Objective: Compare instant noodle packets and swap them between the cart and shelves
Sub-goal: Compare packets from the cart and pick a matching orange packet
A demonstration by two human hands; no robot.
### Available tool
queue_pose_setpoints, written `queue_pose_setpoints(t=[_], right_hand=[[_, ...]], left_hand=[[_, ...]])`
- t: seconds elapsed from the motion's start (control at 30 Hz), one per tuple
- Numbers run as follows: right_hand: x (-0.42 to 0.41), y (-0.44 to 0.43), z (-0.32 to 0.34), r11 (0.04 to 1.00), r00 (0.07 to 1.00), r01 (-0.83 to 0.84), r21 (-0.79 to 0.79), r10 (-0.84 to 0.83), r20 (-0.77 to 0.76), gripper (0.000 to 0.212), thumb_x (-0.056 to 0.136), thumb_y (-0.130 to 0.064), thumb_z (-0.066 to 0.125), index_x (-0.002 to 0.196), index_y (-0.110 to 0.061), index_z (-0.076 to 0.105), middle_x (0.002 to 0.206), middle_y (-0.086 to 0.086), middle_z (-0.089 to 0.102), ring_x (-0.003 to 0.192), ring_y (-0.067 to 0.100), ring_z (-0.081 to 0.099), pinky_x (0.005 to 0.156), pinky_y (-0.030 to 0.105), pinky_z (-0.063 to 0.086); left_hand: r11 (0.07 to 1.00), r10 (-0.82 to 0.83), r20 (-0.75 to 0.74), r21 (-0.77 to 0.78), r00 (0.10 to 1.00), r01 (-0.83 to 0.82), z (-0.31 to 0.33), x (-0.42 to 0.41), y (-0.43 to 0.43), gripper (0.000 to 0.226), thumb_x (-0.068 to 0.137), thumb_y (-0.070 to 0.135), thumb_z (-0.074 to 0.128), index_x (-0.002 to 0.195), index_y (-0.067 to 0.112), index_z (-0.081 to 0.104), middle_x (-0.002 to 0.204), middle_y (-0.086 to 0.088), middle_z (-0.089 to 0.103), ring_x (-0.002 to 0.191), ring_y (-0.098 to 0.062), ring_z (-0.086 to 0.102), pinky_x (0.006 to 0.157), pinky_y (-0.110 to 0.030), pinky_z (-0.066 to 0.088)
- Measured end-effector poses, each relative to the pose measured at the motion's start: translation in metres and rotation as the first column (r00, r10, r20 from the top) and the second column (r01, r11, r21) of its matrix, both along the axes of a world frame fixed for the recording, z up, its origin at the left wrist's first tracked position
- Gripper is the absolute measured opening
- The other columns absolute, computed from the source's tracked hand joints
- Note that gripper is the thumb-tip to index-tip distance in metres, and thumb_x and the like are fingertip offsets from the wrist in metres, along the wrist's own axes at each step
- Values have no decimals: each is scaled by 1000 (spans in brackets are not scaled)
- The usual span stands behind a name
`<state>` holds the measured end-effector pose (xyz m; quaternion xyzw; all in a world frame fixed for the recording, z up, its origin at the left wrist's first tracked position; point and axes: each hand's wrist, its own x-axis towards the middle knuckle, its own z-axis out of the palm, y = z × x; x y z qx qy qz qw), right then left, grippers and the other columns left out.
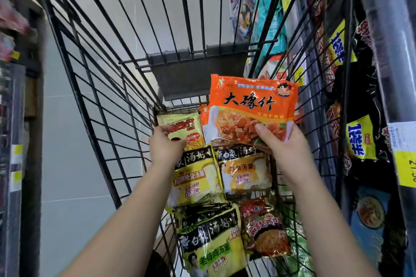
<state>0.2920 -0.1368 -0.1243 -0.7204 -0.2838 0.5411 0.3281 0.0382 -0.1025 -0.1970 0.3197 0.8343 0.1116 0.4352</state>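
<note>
Shelves (387, 63) flank black wire cart (198, 74) — packets (200, 182) inside.

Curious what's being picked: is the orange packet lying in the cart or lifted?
Lifted: the right hand grips the orange packet by its lower edge, above the yellow packets lying in the cart.

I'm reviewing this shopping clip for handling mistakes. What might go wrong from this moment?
The right hand pinches the orange packet only by its lower edge, so it may slip and fall onto the packets below. The left hand grips the small yellow packet right beside the cart wall; pulling it out might snag the wrapper on the wires.
</note>
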Motion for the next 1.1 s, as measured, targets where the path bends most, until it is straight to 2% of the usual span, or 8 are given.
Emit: queue_pose_setpoints(t=[0.1, 0.27, 0.43, 0.57, 0.63, 0.83, 1.0, 1.1], right_hand=[[1, -10, 21, 1000, 1000, 1, 26, -1, -11, 49, 79, -55, 80, 123, -39, 63, 121, -20, 73, 115, 5, 68, 107, 43, 50], [7, -29, 35, 997, 998, 4, 74, 2, -70, 45, 83, -42, 76, 125, -41, 62, 122, -17, 74, 114, 5, 69, 101, 36, 51], [12, -36, 40, 996, 995, -4, 89, 13, -98, 39, 90, -31, 73, 124, -44, 61, 116, -28, 73, 108, -7, 69, 83, 11, 53], [12, -36, 41, 998, 998, 0, 67, 4, -58, 46, 88, -39, 76, 131, -39, 61, 124, -20, 72, 116, 2, 68, 103, 35, 50], [11, -36, 43, 999, 999, -1, 52, 4, -54, 47, 86, -43, 76, 130, -40, 62, 124, -20, 73, 116, 3, 68, 106, 40, 49], [9, -39, 47, 1000, 999, 2, -3, -2, -45, 47, 82, -46, 77, 127, -39, 63, 119, -22, 74, 113, 1, 69, 103, 37, 51], [8, -39, 48, 1000, 999, 7, -6, -7, -45, 42, 84, -41, 76, 124, -38, 64, 114, -25, 75, 105, -5, 70, 86, 18, 50], [5, -39, 46, 1000, 999, 14, -10, -15, -52, 46, 82, -45, 76, 126, -37, 64, 116, -23, 75, 108, -2, 70, 92, 24, 53]], left_hand=[[995, -29, -29, -96, 999, 26, -19, 3, 10, 70, 78, 19, 87, 138, 16, 50, 140, -16, 50, 113, -30, 60, 99, -44, 54], [977, -28, -82, -214, 996, 10, -44, 2, 22, 74, 79, 19, 88, 142, 16, 48, 144, -16, 46, 128, -33, 52, 107, -42, 47], [963, -70, -108, -265, 992, 39, -62, -1, 23, 68, 80, 15, 85, 136, 11, 48, 133, -16, 55, 121, -34, 57, 96, -42, 50], [959, -68, -85, -282, 994, 42, -69, -2, 30, 74, 76, 16, 88, 136, 11, 46, 133, -16, 57, 122, -36, 57, 99, -46, 50], [963, -29, -64, -270, 998, 10, -75, -3, 31, 74, 75, 16, 90, 135, 13, 48, 133, -16, 57, 119, -35, 58, 99, -46, 52], [977, -26, -40, -213, 999, 17, -78, 0, 21, 58, 71, 14, 91, 109, 30, 51, 133, -11, 52, 98, -27, 56, 86, -35, 51], [992, -25, -17, -122, 1000, 23, -75, 1, 18, 55, 76, 2, 85, 113, 27, 53, 121, -7, 34, 73, -13, 47, 80, -28, 44], [997, -54, 8, -46, 999, 54, -69, 0, 15, 54, 81, 1, 80, 114, 32, 52, 124, -5, 33, 74, -4, 44, 77, -21, 41]])
